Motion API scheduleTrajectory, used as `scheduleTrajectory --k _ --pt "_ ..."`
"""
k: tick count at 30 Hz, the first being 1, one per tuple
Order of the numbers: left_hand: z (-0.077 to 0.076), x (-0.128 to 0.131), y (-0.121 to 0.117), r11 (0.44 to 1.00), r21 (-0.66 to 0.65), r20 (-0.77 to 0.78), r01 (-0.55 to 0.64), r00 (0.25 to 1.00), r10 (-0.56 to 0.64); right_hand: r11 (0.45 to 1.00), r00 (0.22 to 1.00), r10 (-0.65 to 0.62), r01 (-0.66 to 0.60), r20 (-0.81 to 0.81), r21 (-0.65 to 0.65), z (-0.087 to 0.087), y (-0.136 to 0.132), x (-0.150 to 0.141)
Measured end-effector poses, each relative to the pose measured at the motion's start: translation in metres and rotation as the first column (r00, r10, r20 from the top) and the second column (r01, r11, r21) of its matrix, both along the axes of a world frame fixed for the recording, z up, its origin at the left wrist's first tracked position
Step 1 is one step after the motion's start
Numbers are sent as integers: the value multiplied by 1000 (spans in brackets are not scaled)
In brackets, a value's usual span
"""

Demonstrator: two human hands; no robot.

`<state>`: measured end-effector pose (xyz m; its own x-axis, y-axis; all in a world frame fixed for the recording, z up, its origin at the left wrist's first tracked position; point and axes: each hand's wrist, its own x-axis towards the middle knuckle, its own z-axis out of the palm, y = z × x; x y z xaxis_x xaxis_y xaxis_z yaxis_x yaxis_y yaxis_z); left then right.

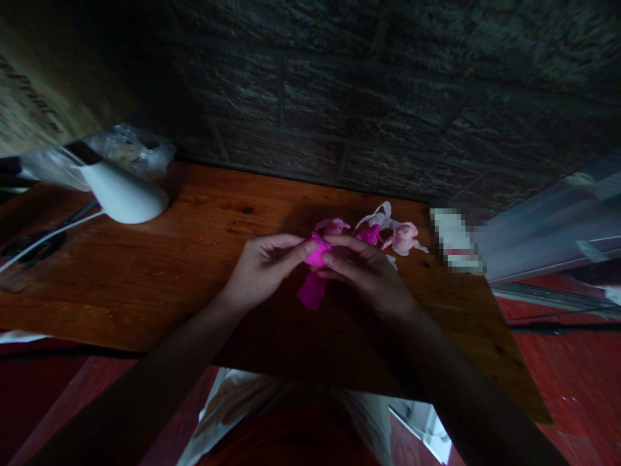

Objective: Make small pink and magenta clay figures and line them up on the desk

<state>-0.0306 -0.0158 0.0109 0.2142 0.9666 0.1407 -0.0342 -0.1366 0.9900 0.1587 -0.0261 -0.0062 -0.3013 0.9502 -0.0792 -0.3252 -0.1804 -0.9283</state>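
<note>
In the middle of the view, my left hand [264, 268] and my right hand [371, 272] pinch a bright pink crumpled piece [317, 251] between thumbs and fingers. It looks thin and soft, like paper or cloth; which of the two I cannot tell. Just below it shows a darker magenta piece [312, 290], and whether the two are joined is unclear. Beyond my fingers lies a pink bunched piece [333, 226]. To the right sit a magenta one [371, 235], a pale pink one [404, 238] and a whitish one [379, 219], all twisted and close together.
A wooden table [204, 213] stands against a dark brick-patterned wall [310, 116]. At left is a white lamp-like base [127, 194] with a cable, near clear plastic wrapping [140, 152]. A blurred-out flat object [456, 239] lies at the right, beside a translucent panel [548, 220].
</note>
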Motion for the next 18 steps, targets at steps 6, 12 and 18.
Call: scheduleTrajectory --k 6,12,18 --pt "-9 -2 0 987 158 -103 -25 994 41 1000 1000 0 0 -19 -11 -2 -1 -1" --pt "-12 -3 -7 856 517 -261 15 955 141 996 996 -28 20 -88 -90 -3 1 -1" --pt "-5 -6 -7 860 420 -98 -290 927 361 992 982 -17 -8 -187 -130 0 2 2"
